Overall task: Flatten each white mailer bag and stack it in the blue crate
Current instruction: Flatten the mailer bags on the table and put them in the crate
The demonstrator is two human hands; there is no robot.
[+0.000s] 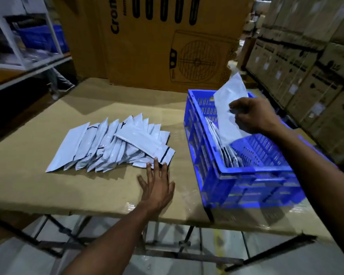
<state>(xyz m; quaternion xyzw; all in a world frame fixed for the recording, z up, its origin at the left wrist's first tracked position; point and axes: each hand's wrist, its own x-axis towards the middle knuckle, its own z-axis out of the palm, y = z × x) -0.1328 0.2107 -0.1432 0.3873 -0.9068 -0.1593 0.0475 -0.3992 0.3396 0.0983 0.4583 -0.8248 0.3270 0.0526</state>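
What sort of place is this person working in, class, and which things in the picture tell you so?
Most likely a warehouse or packing area. Stacked cardboard cartons line the right side, a large appliance box stands behind the cardboard-covered table, and white mailer bags are being sorted into a blue crate.

Single head-worn wide-angle view, looking forward and down, close over the cardboard-topped table [107, 187], table edge nearest camera

White mailer bags [115, 143], slotted blue crate [246, 181], brown cardboard tabletop [48, 185].
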